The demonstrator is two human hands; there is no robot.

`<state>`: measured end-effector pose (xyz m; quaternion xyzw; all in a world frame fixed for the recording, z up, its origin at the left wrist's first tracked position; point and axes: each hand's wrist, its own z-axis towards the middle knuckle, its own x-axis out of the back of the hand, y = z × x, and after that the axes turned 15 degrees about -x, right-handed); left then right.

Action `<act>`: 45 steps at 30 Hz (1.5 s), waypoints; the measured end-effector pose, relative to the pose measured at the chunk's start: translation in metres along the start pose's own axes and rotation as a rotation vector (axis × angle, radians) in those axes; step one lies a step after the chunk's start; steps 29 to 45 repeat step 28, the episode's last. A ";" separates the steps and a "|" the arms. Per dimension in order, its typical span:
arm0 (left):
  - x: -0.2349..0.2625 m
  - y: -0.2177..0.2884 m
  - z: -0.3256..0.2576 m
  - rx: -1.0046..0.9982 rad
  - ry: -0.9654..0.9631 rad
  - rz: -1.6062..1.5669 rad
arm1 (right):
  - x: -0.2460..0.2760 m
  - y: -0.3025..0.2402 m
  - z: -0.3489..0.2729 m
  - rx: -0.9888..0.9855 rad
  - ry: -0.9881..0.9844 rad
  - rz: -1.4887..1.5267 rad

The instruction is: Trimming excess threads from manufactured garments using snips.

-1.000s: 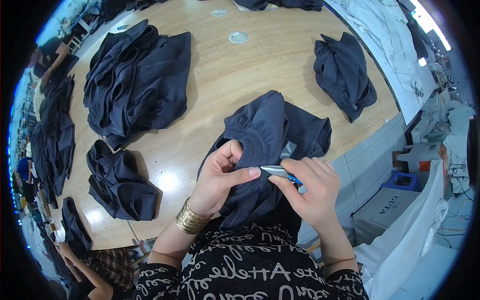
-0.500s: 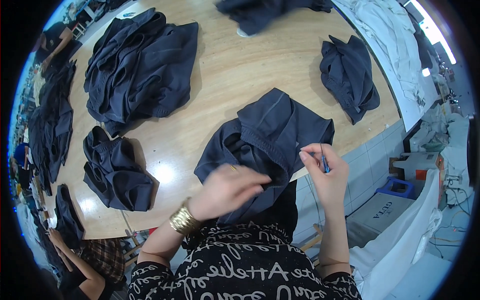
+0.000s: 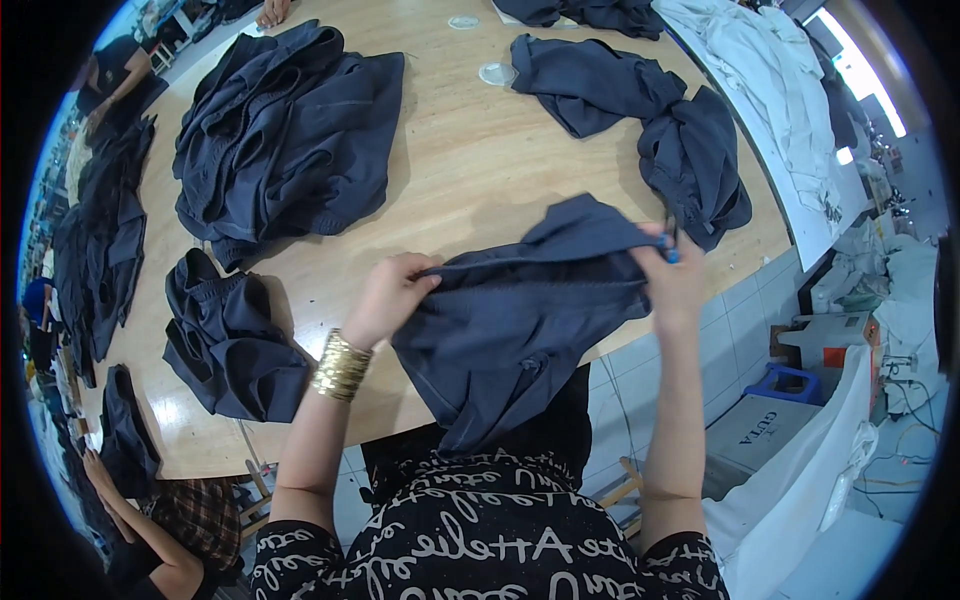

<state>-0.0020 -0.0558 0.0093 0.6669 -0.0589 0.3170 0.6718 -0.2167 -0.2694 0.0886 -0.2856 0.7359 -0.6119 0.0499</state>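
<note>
A dark navy garment (image 3: 510, 325) with a gathered elastic waistband is stretched between my hands at the table's near edge, its lower part hanging toward my lap. My left hand (image 3: 385, 298), with a gold bracelet at the wrist, pinches one end of the waistband. At the other end, my right hand (image 3: 675, 290) is closed on the cloth. Tucked in that same hand is a small blue-handled tool (image 3: 671, 252) that looks like thread snips, its dark tip pointing away from me. The right fingers are partly blurred and hidden by cloth.
A large pile of navy garments (image 3: 290, 140) lies far left, with a smaller bundle (image 3: 230, 340) nearer. Two crumpled garments (image 3: 690, 165) (image 3: 590, 85) sit at the far right. White fabric (image 3: 765, 90) lines the right side. A co-worker's arm (image 3: 140, 520) shows at lower left.
Both hands have spread the waistband taut; my left hand moved left and up and now grips its edge. Another navy garment now lies at the far right, where dark cloth was blurred in motion.
</note>
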 end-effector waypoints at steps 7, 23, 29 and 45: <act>0.023 0.040 -0.010 0.182 0.383 -1.055 | 0.012 -0.011 -0.025 -0.077 -0.043 0.173; 0.041 0.047 -0.025 0.015 0.460 -1.103 | 0.013 -0.026 -0.044 -0.362 -0.137 0.621; 0.041 0.037 -0.028 0.015 0.373 -1.132 | 0.020 -0.003 -0.031 -0.303 -0.276 0.599; 0.041 0.037 -0.028 0.015 0.373 -1.132 | 0.020 -0.003 -0.031 -0.303 -0.276 0.599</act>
